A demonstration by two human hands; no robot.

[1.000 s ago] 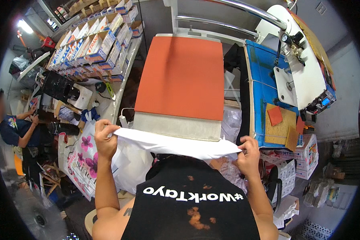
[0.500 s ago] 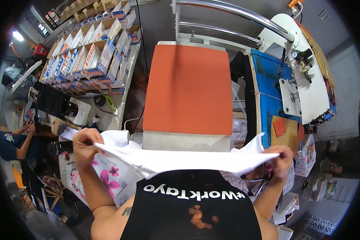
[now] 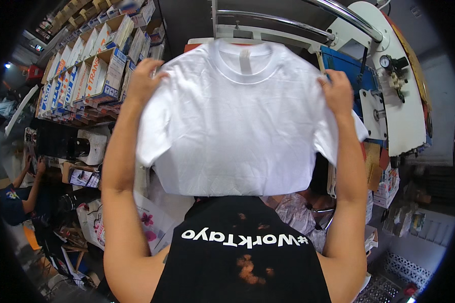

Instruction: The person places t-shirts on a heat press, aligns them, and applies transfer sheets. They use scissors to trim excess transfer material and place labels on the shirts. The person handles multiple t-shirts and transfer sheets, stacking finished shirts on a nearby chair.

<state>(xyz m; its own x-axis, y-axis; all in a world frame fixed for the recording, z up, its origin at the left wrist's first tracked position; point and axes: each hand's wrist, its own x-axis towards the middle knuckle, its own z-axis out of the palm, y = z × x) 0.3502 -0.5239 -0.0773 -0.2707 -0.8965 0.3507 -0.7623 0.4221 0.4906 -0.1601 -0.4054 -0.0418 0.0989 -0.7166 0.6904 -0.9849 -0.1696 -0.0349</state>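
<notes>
A: And up it goes! The white T-shirt [image 3: 242,121] is now fully spread and lifted high in the centre of the frame. A second ago it was only a bunched strip stretched low between the hands, just above the person's black top.

B: Big change. The left hand [image 3: 144,78] has the shirt at one shoulder seam, upper left of centre, and the right hand [image 3: 336,93] has the other shoulder, upper right. Each grip is pressed together, pinching the cloth at the shoulder.

A: Collar at the top, hem hanging down, sleeves drooping off either side. The shirt hangs flat and open, facing the camera.

B: And look what's vanished: the orange pad of the heat press was plain to see half a second ago. Now the shirt covers nearly all of it; only a sliver of orange peeks out at the upper edge, beside the collar.

A: The press's silver bar [image 3: 288,20] and white arm [image 3: 389,65] still show across the top right, with the blue panel [image 3: 346,65] just beyond the right hand.

B: My read: the shake-out is done, and the garment is being held up over the press surface, squared by its shoulders. It isn't lying on anything yet.

A: Off at the upper left, the shelf of boxes [image 3: 93,65] sits where it was, and another person [image 3: 20,197] is at lower left, well apart from the shirt.
</notes>
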